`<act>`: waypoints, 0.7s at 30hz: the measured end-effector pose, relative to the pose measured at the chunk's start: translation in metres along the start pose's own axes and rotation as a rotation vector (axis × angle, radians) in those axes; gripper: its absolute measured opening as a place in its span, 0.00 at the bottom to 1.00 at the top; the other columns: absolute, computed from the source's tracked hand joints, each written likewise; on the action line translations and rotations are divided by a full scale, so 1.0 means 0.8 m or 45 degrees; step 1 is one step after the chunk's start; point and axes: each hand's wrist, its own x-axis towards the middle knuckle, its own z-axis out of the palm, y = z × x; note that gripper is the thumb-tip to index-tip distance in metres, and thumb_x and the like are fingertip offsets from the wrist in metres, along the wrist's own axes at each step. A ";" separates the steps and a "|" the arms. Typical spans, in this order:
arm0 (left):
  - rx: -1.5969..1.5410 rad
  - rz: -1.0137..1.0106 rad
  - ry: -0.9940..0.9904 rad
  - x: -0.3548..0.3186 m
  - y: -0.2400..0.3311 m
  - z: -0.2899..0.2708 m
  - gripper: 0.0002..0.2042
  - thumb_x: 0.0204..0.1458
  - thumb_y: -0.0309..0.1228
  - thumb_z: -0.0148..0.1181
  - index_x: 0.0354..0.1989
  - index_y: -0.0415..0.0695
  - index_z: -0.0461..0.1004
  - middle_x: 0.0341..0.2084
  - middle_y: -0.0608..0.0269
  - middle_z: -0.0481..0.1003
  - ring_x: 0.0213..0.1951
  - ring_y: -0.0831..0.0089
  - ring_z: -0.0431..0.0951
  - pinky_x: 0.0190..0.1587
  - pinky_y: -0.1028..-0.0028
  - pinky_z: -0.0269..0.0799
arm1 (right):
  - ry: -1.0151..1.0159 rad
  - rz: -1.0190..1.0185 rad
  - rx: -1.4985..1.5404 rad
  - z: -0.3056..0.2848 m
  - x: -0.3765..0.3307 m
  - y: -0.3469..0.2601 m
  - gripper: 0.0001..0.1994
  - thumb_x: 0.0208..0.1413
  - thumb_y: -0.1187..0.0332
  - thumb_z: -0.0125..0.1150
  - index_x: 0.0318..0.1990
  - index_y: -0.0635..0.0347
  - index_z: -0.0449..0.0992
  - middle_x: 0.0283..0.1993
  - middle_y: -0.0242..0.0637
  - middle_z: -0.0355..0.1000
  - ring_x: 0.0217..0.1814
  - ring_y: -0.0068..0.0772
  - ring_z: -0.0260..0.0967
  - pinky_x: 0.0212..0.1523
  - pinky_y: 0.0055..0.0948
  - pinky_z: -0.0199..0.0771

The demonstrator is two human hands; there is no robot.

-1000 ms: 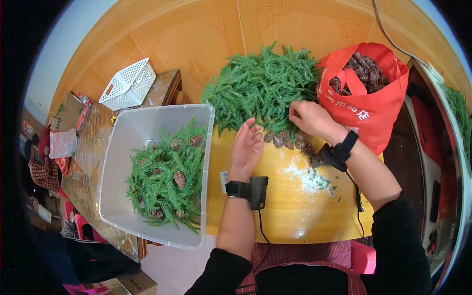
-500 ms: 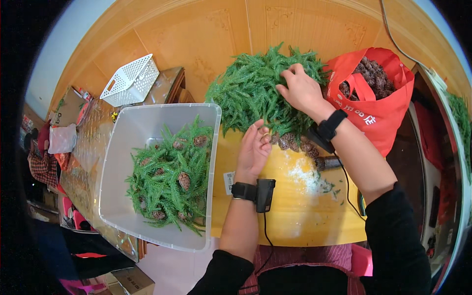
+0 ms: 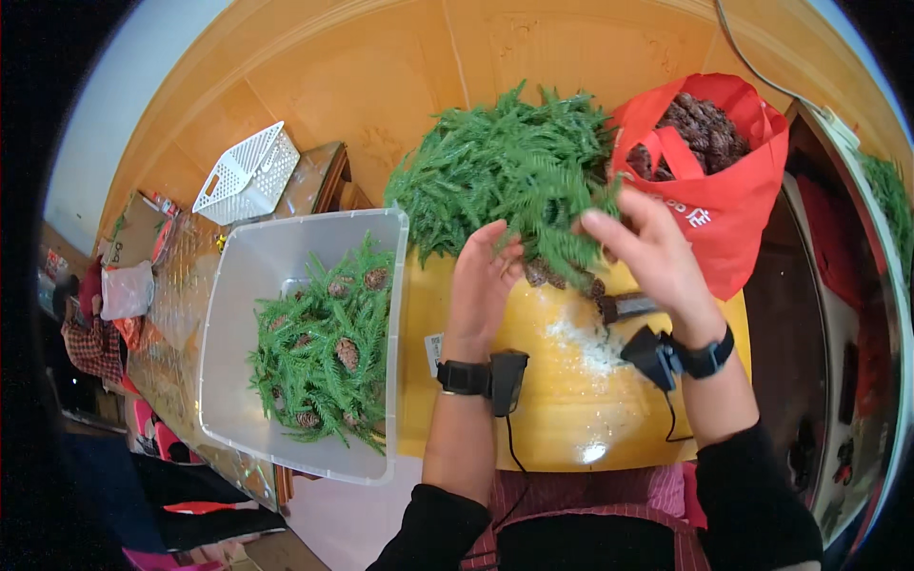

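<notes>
In the head view, the clear bin (image 3: 401, 333) holds green sprigs with brown cones among them, which look like the finished share. Much seems left: a large heap of greenery (image 3: 457, 171) stands behind the hands, loose cones (image 3: 541, 274) lie along its front edge, and the red bag (image 3: 733, 238) holds many more. The left hand (image 3: 481, 295) has fingers half-curled, slightly apart, nothing visibly held. The right hand's (image 3: 662, 252) thumb and forefinger meet a blurred sprig (image 3: 562, 205) before the heap; whether they pinch it cannot be told.
</notes>
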 end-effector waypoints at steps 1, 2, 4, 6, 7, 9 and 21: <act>0.086 0.014 -0.113 -0.002 0.004 0.011 0.19 0.51 0.27 0.50 0.52 0.41 0.61 0.45 0.60 0.65 0.45 0.72 0.66 0.44 0.76 0.64 | 0.016 0.030 0.067 -0.003 -0.015 0.000 0.09 0.54 0.66 0.53 0.38 0.62 0.72 0.30 0.23 0.69 0.27 0.10 0.59 0.26 0.13 0.59; 0.095 0.002 -0.131 -0.004 0.008 0.024 0.19 0.51 0.27 0.50 0.52 0.41 0.61 0.45 0.60 0.65 0.45 0.72 0.66 0.44 0.76 0.64 | -0.006 0.174 0.081 -0.011 -0.028 0.003 0.09 0.55 0.67 0.52 0.38 0.62 0.72 0.30 0.23 0.69 0.27 0.10 0.59 0.27 0.13 0.60; 0.671 0.089 -0.271 -0.009 0.013 0.057 0.22 0.50 0.30 0.52 0.54 0.38 0.59 0.47 0.59 0.64 0.47 0.72 0.67 0.48 0.73 0.63 | -0.010 0.189 0.097 -0.021 -0.047 0.011 0.09 0.55 0.67 0.52 0.39 0.64 0.71 0.29 0.22 0.66 0.26 0.08 0.55 0.26 0.13 0.58; 0.672 0.167 -0.493 -0.011 0.021 0.080 0.22 0.46 0.24 0.54 0.52 0.37 0.61 0.46 0.59 0.67 0.48 0.73 0.68 0.48 0.74 0.63 | -0.015 0.188 0.152 -0.030 -0.057 0.008 0.09 0.56 0.67 0.51 0.40 0.63 0.71 0.29 0.22 0.66 0.26 0.10 0.56 0.26 0.13 0.59; 0.773 0.015 -0.588 -0.007 0.030 0.086 0.22 0.44 0.22 0.55 0.51 0.37 0.62 0.43 0.60 0.69 0.46 0.74 0.69 0.47 0.75 0.64 | 0.022 0.208 0.200 -0.034 -0.061 0.006 0.09 0.55 0.68 0.51 0.41 0.62 0.69 0.29 0.22 0.65 0.27 0.10 0.57 0.26 0.13 0.59; 0.849 -0.131 -0.520 -0.011 0.037 0.116 0.19 0.42 0.17 0.57 0.45 0.38 0.66 0.34 0.64 0.72 0.39 0.77 0.71 0.42 0.78 0.66 | 0.071 0.218 0.249 -0.041 -0.066 0.009 0.10 0.55 0.68 0.51 0.42 0.62 0.68 0.28 0.22 0.64 0.27 0.10 0.57 0.26 0.13 0.60; 0.790 -0.130 -0.571 0.004 0.020 0.130 0.12 0.40 0.21 0.56 0.36 0.41 0.67 0.32 0.58 0.73 0.34 0.76 0.71 0.36 0.81 0.65 | 0.289 0.045 0.323 -0.061 -0.061 0.023 0.09 0.52 0.75 0.53 0.37 0.59 0.60 0.31 0.28 0.63 0.28 0.15 0.65 0.29 0.14 0.67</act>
